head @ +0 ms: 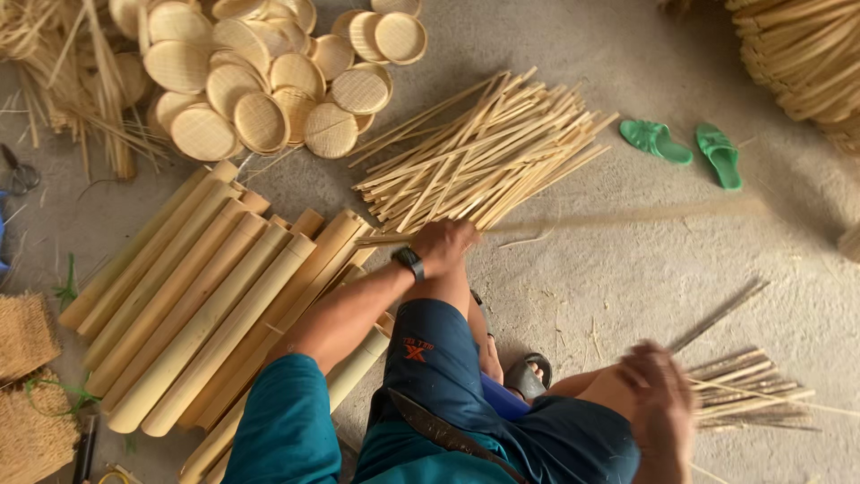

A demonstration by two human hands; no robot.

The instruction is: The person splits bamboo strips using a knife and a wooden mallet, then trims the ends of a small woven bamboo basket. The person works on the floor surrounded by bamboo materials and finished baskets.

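My left hand point(443, 246), with a black watch on its wrist, rests closed at the near end of a pile of pale bamboo strips point(484, 152) on the concrete floor. It grips one long thin strip point(627, 220), which stretches blurred to the right. My right hand point(661, 394) is low at the right, above my knee, and blurred by motion. It is next to a smaller bundle of darker strips point(748, 393). Whether it holds anything cannot be made out.
Thick split bamboo tubes point(197, 305) lie side by side at the left. Several round woven trays point(260, 81) are heaped at the back. Green sandals point(681, 148) lie at the right, woven rims point(806, 54) at the top right, and straw mats point(22, 336) at the far left.
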